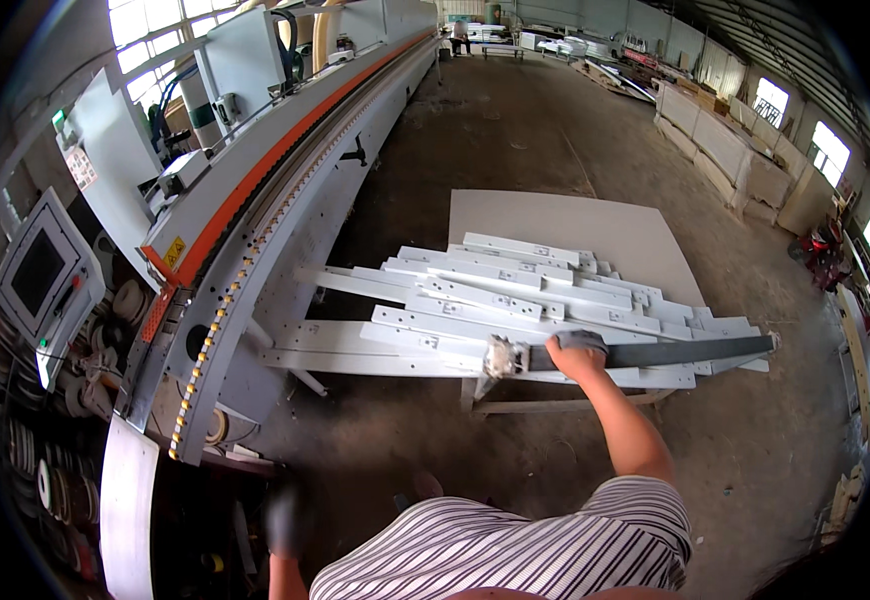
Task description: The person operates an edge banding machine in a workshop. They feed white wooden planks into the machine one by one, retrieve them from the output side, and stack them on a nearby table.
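My right hand (580, 352), in a dark glove that leaves the fingers partly bare, is closed around a long dark grey strip (690, 351). Pale, ragged ends show on the strip, which lies crosswise over the near side of a pile of white panels (515, 290). These narrow panels have small holes and are stacked unevenly on a low stand (525, 406). My left hand (290, 518), low on the left near the machine's end, is dark-gloved and smeared by motion. Its fingers cannot be made out.
A long white machine with an orange stripe (245, 200) runs along the left, beside a control screen (40, 265). Coiled rolls (60, 490) fill the lower left. Behind the pile lies a large beige board (565, 215). Stacked boards (725, 150) line the right; a person (460, 38) is far off.
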Motion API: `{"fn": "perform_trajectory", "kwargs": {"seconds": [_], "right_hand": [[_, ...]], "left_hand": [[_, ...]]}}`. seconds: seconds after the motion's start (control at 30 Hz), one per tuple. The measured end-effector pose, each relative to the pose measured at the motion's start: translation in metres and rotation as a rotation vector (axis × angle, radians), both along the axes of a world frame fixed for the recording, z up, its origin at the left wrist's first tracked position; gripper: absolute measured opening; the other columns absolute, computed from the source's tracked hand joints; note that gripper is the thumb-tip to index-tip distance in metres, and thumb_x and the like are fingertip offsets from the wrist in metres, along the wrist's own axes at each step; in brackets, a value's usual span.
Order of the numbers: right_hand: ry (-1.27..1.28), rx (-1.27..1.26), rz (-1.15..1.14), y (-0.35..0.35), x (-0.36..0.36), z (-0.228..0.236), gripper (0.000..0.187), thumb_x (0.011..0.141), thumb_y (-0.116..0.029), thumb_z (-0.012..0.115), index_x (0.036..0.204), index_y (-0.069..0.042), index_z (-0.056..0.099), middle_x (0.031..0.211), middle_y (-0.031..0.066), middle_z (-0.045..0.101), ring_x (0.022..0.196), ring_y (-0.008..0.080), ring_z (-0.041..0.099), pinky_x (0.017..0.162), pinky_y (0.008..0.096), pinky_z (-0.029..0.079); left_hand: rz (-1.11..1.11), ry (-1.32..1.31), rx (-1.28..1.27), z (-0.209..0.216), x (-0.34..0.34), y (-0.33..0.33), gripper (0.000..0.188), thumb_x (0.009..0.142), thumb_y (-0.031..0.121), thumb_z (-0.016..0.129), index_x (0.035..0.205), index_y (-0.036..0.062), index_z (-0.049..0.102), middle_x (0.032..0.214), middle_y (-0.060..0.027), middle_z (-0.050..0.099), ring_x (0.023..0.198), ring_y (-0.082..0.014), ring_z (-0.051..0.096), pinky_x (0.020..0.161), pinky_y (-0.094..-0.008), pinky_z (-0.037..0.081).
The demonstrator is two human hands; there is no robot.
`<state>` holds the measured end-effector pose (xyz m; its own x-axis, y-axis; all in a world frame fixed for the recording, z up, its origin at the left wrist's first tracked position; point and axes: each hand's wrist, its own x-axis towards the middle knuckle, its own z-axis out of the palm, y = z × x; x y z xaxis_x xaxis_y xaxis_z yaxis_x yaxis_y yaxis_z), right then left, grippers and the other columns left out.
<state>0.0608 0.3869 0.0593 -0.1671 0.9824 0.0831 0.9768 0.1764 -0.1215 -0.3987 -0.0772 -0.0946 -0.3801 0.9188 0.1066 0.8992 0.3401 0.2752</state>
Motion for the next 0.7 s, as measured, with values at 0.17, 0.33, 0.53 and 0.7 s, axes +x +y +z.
{"fn": "perform_trajectory", "kwargs": {"seconds": [0.17,0.33,0.53,0.7], "right_hand": [[-0.027,0.113,-0.034,-0.019,0.002,0.003,0.054,0.082,-0.051,0.045,0.087,-0.002,0.069,0.091,0.018,0.068,0.088,0.0369,0.063,0.079,0.0454,0.048],[-0.088,0.075,-0.247,-0.026,0.026,0.005,0.058,0.085,-0.053,0.042,0.088,-0.002,0.07,0.09,0.0197,0.067,0.089,0.0376,0.063,0.08,0.0444,0.047],[-0.119,0.496,-0.294,-0.023,0.018,-0.022,0.049,0.088,-0.046,0.042,0.085,-0.004,0.068,0.093,0.0173,0.066,0.096,0.0366,0.058,0.086,0.044,0.044],[0.101,0.635,-0.083,-0.029,-0.039,-0.046,0.022,0.087,-0.023,0.05,0.076,-0.006,0.06,0.085,0.0146,0.061,0.086,0.0337,0.055,0.086,0.0429,0.041]], "left_hand": [[0.256,0.007,-0.038,0.045,-0.084,0.035,0.041,0.071,0.014,0.061,0.111,0.0067,0.053,0.111,-0.0162,0.055,0.102,-0.0369,0.05,0.088,-0.0454,0.042],[0.568,0.192,0.187,0.018,-0.176,0.004,0.04,0.077,0.015,0.061,0.114,0.0039,0.052,0.116,-0.0155,0.055,0.108,-0.0363,0.05,0.091,-0.0445,0.042],[1.022,0.259,0.188,0.032,-0.264,-0.087,0.045,0.087,0.021,0.056,0.127,0.0037,0.048,0.125,-0.0196,0.051,0.114,-0.0368,0.047,0.096,-0.045,0.039],[1.261,0.139,-0.029,0.021,-0.277,-0.184,0.052,0.088,0.037,0.051,0.127,0.0021,0.047,0.127,-0.0226,0.048,0.116,-0.038,0.045,0.098,-0.046,0.036]]}}
